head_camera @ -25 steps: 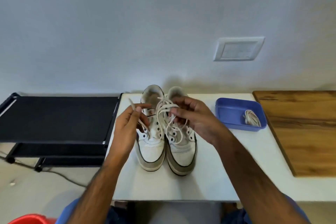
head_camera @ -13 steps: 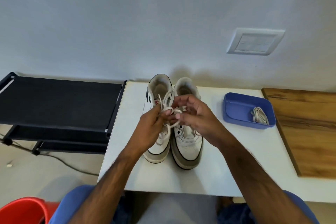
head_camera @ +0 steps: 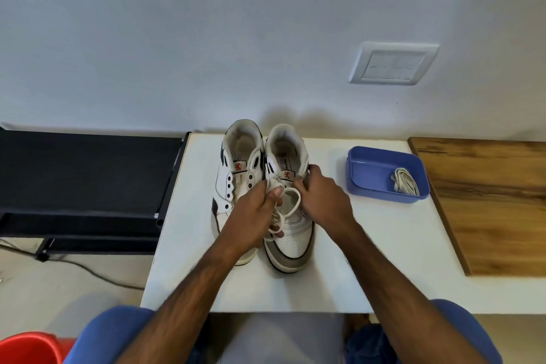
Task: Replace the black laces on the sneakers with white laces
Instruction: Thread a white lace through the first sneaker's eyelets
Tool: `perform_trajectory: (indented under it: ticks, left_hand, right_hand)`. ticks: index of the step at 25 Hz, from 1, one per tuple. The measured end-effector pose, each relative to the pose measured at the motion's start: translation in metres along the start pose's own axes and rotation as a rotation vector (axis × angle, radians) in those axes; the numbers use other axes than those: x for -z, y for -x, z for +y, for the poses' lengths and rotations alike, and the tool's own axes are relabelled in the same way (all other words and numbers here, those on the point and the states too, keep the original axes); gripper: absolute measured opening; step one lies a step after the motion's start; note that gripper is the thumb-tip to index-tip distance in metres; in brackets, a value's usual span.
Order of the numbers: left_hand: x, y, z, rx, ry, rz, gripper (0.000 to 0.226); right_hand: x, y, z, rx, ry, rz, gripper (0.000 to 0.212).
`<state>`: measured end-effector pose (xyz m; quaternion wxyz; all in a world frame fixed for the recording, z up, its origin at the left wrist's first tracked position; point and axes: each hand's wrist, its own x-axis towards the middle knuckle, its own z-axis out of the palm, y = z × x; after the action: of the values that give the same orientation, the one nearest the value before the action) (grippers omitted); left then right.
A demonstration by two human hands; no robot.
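Note:
Two white sneakers stand side by side on the white table [head_camera: 384, 260], toes toward me. The left sneaker [head_camera: 236, 168] shows bare eyelets with no lace. The right sneaker [head_camera: 291, 233] carries a white lace [head_camera: 291, 201] that loops loosely above its tongue. My left hand [head_camera: 254, 216] grips a bunch of that lace between thumb and fingers. My right hand [head_camera: 322, 201] rests on the right sneaker's side, fingers curled round its upper edge near the collar. No black lace is visible.
A blue plastic tray [head_camera: 369, 174] at the right holds a coiled white lace [head_camera: 403, 185]. A wooden board [head_camera: 487, 204] lies at the far right. A black shelf rack [head_camera: 85, 177] stands left of the table. A red bucket [head_camera: 26, 347] sits at the lower left.
My hands have dropped lower onto the right sneaker. The left hand has gathered the lace into a bunch, and the right hand has shifted from the lace to the shoe's side.

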<state>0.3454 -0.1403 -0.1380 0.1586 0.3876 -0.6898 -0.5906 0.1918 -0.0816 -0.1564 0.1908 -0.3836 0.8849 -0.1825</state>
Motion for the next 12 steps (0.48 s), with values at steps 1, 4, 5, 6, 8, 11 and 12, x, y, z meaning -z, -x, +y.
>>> perform_trajectory:
  ticks: [1, 4, 5, 6, 8, 11, 12]
  left_hand:
    - [-0.002, 0.000, 0.002, 0.019, 0.028, 0.003, 0.027]
    - [-0.010, -0.002, 0.002, 0.023, 0.024, 0.007, 0.027]
    - [-0.013, -0.003, 0.003, 0.025, 0.036, -0.011, 0.027]
    - [-0.018, -0.005, 0.003, 0.020, 0.031, -0.033, 0.027]
    - [-0.029, -0.008, 0.009, -0.004, 0.014, -0.076, 0.024]
    - [-0.051, -0.006, 0.026, -0.030, 0.036, -0.148, 0.017]
    - [-0.055, -0.005, 0.029, -0.044, 0.020, -0.161, 0.018]
  right_hand:
    - [0.001, 0.000, -0.001, 0.011, 0.011, 0.016, 0.042]
    - [0.011, -0.003, 0.003, 0.012, -0.013, 0.033, 0.035]
    - [0.018, -0.002, 0.006, -0.002, -0.028, 0.037, 0.034]
    - [0.024, -0.002, 0.012, -0.019, -0.040, 0.049, 0.032]
    - [0.033, -0.003, 0.026, -0.057, -0.060, 0.063, 0.029]
    - [0.046, 0.001, 0.046, -0.122, -0.138, 0.034, 0.037]
    - [0.050, 0.002, 0.050, -0.136, -0.159, 0.021, 0.041]
